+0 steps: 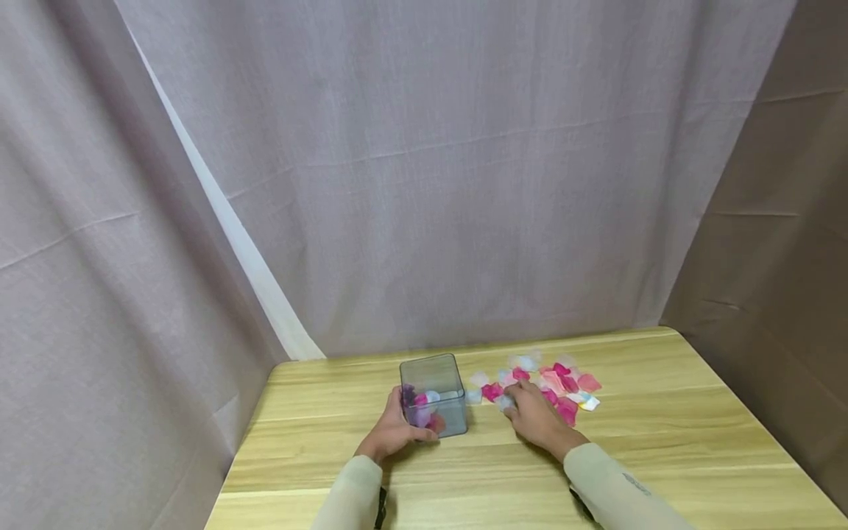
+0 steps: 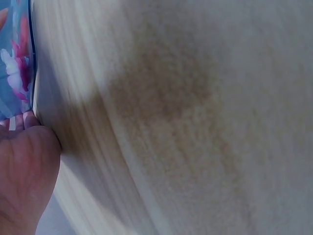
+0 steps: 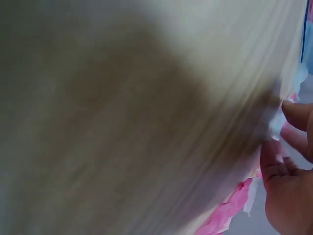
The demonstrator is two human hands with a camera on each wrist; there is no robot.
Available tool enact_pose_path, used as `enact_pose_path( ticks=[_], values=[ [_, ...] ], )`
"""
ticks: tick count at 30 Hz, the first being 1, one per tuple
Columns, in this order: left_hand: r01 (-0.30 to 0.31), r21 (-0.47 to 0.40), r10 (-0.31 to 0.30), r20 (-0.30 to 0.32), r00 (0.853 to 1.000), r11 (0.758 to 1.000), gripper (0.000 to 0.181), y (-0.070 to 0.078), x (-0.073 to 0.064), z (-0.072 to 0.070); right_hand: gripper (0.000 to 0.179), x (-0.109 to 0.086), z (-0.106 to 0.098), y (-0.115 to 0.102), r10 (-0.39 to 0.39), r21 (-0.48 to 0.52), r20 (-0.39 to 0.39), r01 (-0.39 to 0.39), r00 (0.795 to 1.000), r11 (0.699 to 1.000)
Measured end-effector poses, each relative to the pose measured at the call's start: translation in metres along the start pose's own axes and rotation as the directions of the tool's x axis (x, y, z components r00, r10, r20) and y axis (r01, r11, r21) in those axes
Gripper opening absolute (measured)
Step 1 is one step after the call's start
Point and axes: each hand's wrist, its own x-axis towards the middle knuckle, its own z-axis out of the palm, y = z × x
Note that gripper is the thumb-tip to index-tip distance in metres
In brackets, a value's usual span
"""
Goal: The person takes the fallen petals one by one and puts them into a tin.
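A clear, smoky-tinted plastic box (image 1: 456, 418) stands on the table with purple, pink and white petals (image 1: 436, 422) inside. My left hand (image 1: 394, 430) holds it, fingers round its left side and thumb along the near face. In the left wrist view, part of that hand (image 2: 29, 166) shows below the box wall. To the right of the box, my right hand (image 1: 535, 416) reaches down into loose artificial petals (image 1: 566, 408). The right wrist view shows this hand (image 3: 291, 186) with thumb and fingers bent but apart, beside a pale petal (image 3: 278, 123).
The loose petals, in hot pink, pale pink and white, spread over the wood-grain table (image 1: 305, 434) toward its back edge. Grey curtains (image 1: 464, 221) hang behind and to the left, and a brown one (image 1: 768, 294) hangs at the right.
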Motion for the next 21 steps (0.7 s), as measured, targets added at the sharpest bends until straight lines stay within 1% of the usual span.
enact_pose_path(
  ticks=[3,5,11,15,21],
  values=[
    [-0.010,0.000,0.010,0.002,1.000,1.000,0.104,-0.0014,0.0009,-0.0006,0.011,0.0065,0.0027,0.0039,0.006,0.024,0.006,-0.006,1.000,1.000],
    [-0.010,-0.001,0.010,0.005,1.000,1.000,0.105,-0.0028,0.0023,-0.0006,0.006,0.0090,0.0040,0.0059,0.014,0.033,-0.011,-0.014,1.000,0.999],
    [-0.008,0.003,0.008,0.014,1.000,1.000,0.107,-0.0051,0.0055,0.0016,0.012,0.0082,0.0027,0.0110,0.039,0.045,-0.071,-0.036,0.997,0.998],
    [-0.007,0.011,0.007,0.003,1.000,1.000,0.105,-0.0051,0.0041,0.0013,0.014,0.0077,0.0005,0.0107,0.045,0.059,-0.069,-0.041,0.997,0.997],
    [-0.013,-0.008,0.013,0.005,1.000,1.000,0.102,-0.0008,0.0009,-0.0010,0.015,0.0085,-0.0043,0.0079,0.074,0.098,-0.073,-0.066,0.995,0.993]
  ],
)
